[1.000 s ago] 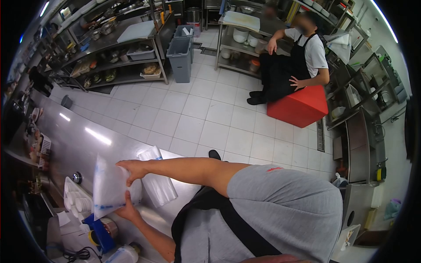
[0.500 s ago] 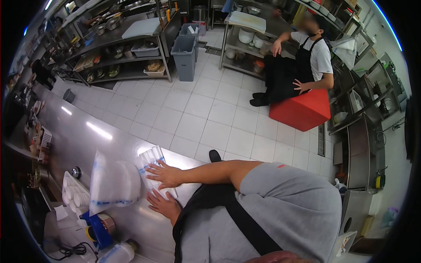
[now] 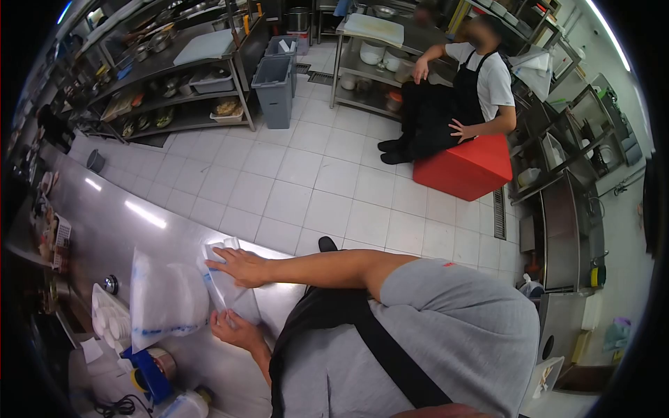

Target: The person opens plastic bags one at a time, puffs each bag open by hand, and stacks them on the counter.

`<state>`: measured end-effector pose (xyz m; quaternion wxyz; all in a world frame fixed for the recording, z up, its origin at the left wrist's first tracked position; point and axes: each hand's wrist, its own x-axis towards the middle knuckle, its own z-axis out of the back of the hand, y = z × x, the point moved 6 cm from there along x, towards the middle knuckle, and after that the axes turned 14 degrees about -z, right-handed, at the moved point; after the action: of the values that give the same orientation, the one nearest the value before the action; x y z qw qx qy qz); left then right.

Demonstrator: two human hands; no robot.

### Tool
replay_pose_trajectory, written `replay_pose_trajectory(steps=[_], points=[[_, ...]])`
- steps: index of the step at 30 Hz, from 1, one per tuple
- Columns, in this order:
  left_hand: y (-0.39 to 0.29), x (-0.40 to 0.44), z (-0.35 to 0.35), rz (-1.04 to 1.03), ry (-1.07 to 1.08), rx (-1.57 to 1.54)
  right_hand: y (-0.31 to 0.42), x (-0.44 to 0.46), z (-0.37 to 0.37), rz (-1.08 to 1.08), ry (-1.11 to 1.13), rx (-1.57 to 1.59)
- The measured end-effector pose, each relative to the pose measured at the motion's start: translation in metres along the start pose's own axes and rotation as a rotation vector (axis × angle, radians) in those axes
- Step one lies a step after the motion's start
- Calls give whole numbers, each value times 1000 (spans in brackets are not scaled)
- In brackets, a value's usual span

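Folded clear plastic bags with blue print (image 3: 235, 298) lie on the steel counter (image 3: 182, 235). My right hand (image 3: 244, 267) rests on their upper part, palm down, fingers spread. At their lower end my left hand (image 3: 237, 331) has its fingers bent against the plastic, with the edge between thumb and fingers. Just left of them, a larger stack of clear bags with blue print (image 3: 167, 296) lies apart from both hands.
Beyond the counter a person in a black apron (image 3: 481, 87) sits on a red box (image 3: 467, 167). Grey bins (image 3: 274, 94) and steel shelves (image 3: 174, 118) stand farther back. White cups (image 3: 115, 324) and a blue device (image 3: 152, 376) are at the lower left.
Both hands have left the larger bag stack and moved right to the folded bags. Since the middle frame, my left hand has moved to their lower end and its fingers have bent.
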<state>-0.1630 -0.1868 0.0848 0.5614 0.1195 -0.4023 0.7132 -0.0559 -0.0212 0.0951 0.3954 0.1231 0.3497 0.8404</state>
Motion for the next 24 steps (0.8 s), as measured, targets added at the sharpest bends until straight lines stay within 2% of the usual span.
replay_pose_trajectory(steps=[3,6,7,8,9,12,15,17,19,20,21,22,23,24], points=[[11,5,4,11,-13,-140,24,5,18,279,-198,-126],[17,18,17,13,-55,-204,42,10,39,342,-61,-334],[20,23,24,14,-76,-211,43,21,45,290,-10,-302],[26,28,30,97,-137,-272,45,36,48,240,46,-269],[25,35,40,60,-149,-231,46,46,47,192,107,-237],[-9,71,86,-46,-196,-170,84,27,88,403,-223,-53],[-40,69,102,-152,-228,-204,100,-1,111,475,-265,66],[-43,46,97,-191,-168,-160,74,-12,90,442,-207,131],[-24,1,64,-37,-61,-231,27,-18,44,370,-98,83],[-6,-25,43,92,102,-284,-3,-23,14,313,-15,8],[23,-61,14,111,307,-288,-44,-25,-25,141,213,-185],[22,-80,3,-248,372,-208,-59,-38,-32,272,274,-229],[17,-81,2,-307,341,-167,-76,-43,-34,177,217,28],[17,-85,5,-160,274,-192,-79,-47,-25,215,182,135]])
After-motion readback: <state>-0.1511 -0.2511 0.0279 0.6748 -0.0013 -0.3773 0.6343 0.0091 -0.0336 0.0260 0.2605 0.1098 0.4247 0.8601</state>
